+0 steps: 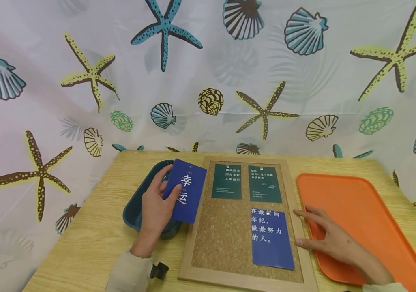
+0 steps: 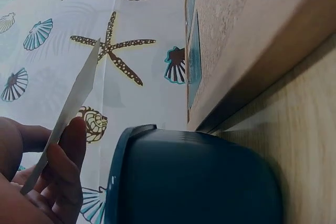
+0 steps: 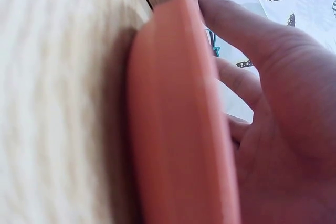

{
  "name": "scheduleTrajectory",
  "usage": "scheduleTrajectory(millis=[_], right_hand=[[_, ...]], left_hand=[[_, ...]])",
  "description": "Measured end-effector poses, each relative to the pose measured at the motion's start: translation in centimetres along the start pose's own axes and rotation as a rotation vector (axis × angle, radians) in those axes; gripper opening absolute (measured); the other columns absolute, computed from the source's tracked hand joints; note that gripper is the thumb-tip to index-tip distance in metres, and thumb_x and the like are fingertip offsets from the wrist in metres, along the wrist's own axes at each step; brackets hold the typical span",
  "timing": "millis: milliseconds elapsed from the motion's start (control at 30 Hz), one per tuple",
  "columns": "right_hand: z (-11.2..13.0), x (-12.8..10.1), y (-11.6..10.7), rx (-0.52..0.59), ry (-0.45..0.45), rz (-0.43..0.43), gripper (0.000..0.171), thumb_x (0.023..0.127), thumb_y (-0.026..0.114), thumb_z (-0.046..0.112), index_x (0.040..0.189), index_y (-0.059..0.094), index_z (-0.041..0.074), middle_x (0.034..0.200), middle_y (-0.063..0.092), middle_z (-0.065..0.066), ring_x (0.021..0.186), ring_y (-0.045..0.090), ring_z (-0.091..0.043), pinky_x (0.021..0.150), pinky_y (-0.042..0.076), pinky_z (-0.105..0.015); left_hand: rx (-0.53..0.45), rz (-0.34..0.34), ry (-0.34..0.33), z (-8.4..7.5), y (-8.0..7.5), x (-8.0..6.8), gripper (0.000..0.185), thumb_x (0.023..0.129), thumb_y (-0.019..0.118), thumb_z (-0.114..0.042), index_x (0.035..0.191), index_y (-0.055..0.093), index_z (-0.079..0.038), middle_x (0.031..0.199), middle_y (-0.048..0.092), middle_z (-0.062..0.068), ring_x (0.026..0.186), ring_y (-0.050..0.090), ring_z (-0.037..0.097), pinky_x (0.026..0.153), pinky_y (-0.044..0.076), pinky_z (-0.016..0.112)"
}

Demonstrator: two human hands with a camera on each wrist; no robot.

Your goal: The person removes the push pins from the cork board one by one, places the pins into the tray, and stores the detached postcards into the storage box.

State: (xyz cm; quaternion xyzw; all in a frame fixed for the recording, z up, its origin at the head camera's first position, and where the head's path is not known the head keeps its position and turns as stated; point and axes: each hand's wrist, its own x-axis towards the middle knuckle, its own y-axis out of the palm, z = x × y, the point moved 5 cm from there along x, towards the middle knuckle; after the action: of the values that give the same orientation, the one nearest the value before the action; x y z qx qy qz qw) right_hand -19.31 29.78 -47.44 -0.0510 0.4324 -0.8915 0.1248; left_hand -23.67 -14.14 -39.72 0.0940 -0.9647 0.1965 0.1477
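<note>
In the head view my left hand point(image 1: 159, 202) pinches a blue card point(image 1: 193, 194) with large white characters, thumb on its face and fingers behind. The card is tilted above the left edge of a wood-framed corkboard point(image 1: 222, 231) and overlaps a dark teal bin point(image 1: 135, 207). In the left wrist view the card point(image 2: 71, 106) shows nearly edge-on between thumb and fingers. My right hand point(image 1: 332, 237) has its fingers spread, fingertips right at the board's right frame. Two green cards point(image 1: 227, 182) are pinned along the board's top. Another blue card point(image 1: 271, 247) is pinned at its lower right.
An orange tray point(image 1: 354, 202) lies to the right of the board, partly under my right hand and forearm. The wooden table point(image 1: 80, 243) ends at a hanging cloth point(image 1: 193, 81) printed with shells and starfish.
</note>
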Motion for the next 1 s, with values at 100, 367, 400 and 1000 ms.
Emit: scheduleTrajectory(millis=[100, 367, 400, 1000], right_hand=[[0.0, -0.1, 0.0, 0.003, 0.000, -0.004, 0.080, 0.084, 0.086, 0.045, 0.153, 0.053, 0.021, 0.160, 0.032, -0.028, 0.137, 0.041, -0.059, 0.097, 0.040, -0.082], [0.1, -0.1, 0.1, 0.009, 0.002, -0.002, 0.079, 0.085, 0.085, 0.045, 0.153, 0.053, 0.021, 0.160, 0.032, -0.028, 0.137, 0.041, -0.059, 0.097, 0.041, -0.083], [0.1, -0.1, 0.1, 0.010, 0.001, -0.002, 0.079, 0.085, 0.085, 0.045, 0.152, 0.053, 0.021, 0.160, 0.032, -0.028, 0.138, 0.041, -0.059, 0.097, 0.041, -0.083], [0.4, -0.3, -0.3, 0.025, -0.007, 0.005, 0.078, 0.087, 0.083, 0.046, 0.153, 0.052, 0.021, 0.161, 0.031, -0.029, 0.139, 0.039, -0.060, 0.097, 0.042, -0.082]], left_hand=[[0.007, -0.006, -0.019, 0.3, -0.4, 0.0, 0.057, 0.100, 0.072, -0.024, 0.153, 0.052, -0.025, 0.110, 0.079, 0.018, 0.079, 0.080, 0.030, 0.058, 0.063, 0.028], [0.033, -0.018, -0.073, 1.1, -1.4, 0.2, 0.051, 0.104, 0.064, -0.020, 0.153, 0.051, -0.028, 0.105, 0.078, 0.017, 0.068, 0.074, 0.010, 0.054, 0.058, 0.024], [0.035, -0.021, -0.078, 1.2, -1.5, 0.2, 0.050, 0.105, 0.064, -0.019, 0.153, 0.051, -0.028, 0.104, 0.078, 0.017, 0.068, 0.072, 0.008, 0.054, 0.058, 0.024], [0.148, -0.037, -0.185, 2.8, -3.0, 0.7, 0.046, 0.107, 0.053, -0.011, 0.151, 0.053, -0.022, 0.078, 0.048, 0.002, 0.059, 0.041, 0.015, 0.054, 0.032, 0.026]])
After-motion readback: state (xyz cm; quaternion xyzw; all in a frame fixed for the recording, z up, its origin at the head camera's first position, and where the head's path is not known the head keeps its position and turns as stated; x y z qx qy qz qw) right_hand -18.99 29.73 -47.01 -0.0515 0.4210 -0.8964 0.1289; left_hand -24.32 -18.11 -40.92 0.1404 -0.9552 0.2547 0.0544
